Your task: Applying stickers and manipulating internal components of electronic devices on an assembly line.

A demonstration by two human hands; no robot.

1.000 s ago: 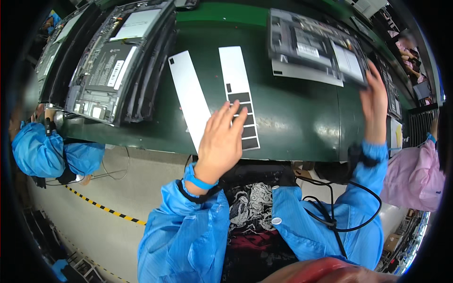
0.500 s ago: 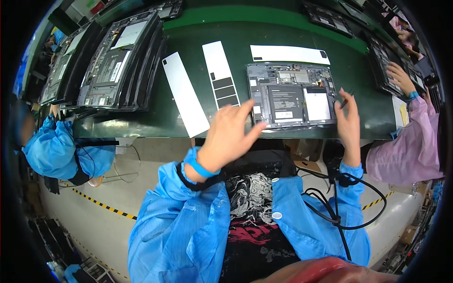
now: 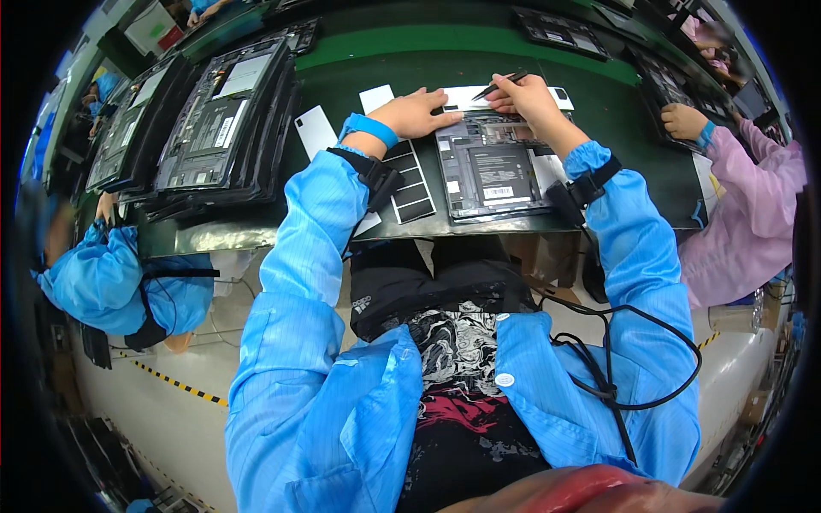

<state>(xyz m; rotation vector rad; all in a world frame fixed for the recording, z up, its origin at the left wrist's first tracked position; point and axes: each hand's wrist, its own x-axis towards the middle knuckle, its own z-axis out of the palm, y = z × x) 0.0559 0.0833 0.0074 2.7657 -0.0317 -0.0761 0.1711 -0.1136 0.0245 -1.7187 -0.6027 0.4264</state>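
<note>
In front of me lies an opened laptop base [image 3: 446, 175] with its circuit board and a black battery [image 3: 499, 175] exposed. Just beyond its far edge a white label strip [image 3: 466, 96] with small black patches lies crosswise. My left hand [image 3: 412, 114] rests at the strip's left end and the laptop's far left corner, fingers stretched out. Above the strip, my right hand [image 3: 532, 101] grips black tweezers [image 3: 494, 86], their points angled left and down toward the white surface. My right forearm hides part of the laptop's right side.
Left of the laptop lie a strip of black rectangles [image 3: 412, 185] and another white strip [image 3: 316, 130], partly under my left arm. Tall stacks of laptop bases [image 3: 214, 128] stand at left. A co-worker's pink sleeve [image 3: 744, 205] is at right; another's blue sleeve [image 3: 90, 278] at left.
Both my hands have moved away from me, from the laptop's near sides to the white strip beyond it. The tweezers have come over the strip, and the co-worker's hand at right has drawn closer.
</note>
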